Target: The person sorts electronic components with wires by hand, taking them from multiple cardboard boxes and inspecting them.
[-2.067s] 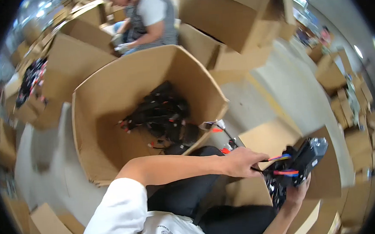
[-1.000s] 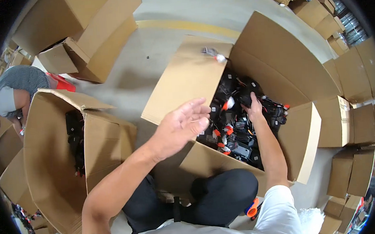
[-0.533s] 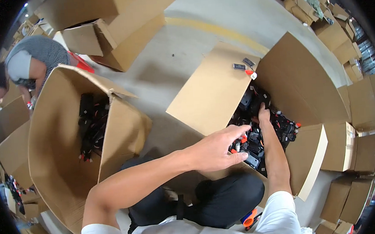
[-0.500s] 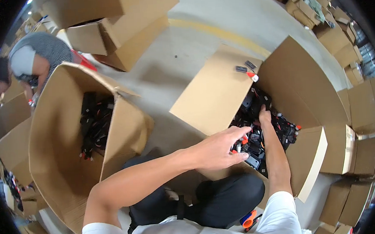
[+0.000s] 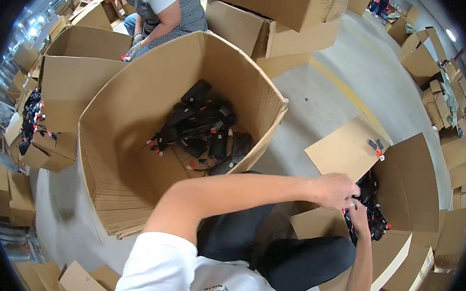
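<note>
My left hand [image 5: 336,191] reaches across to the right, its fingers curled and closed. Just below it, my right hand [image 5: 359,216] is closed too, its fingertips close to the left ones. What they grip, if anything, is hidden by the fingers. Both hands are over a cardboard box [image 5: 408,183] with a heap of black cabled packs [image 5: 375,222] with red and white connectors. On that box's far flap [image 5: 339,144] lie two small dark pieces [image 5: 376,145] beside a red and white connector.
A large open box [image 5: 121,147] at the left holds a pile of black packs [image 5: 199,121]. Beyond it a person [image 5: 169,18] in gloves bends over another box [image 5: 74,75]. More boxes [image 5: 289,14] stand at the back, and others line the right side.
The view has swung left, so everything sits farther right and lower. My left hand has gone from spread fingers to curled, and my right hand has come up out of the heap towards it.
</note>
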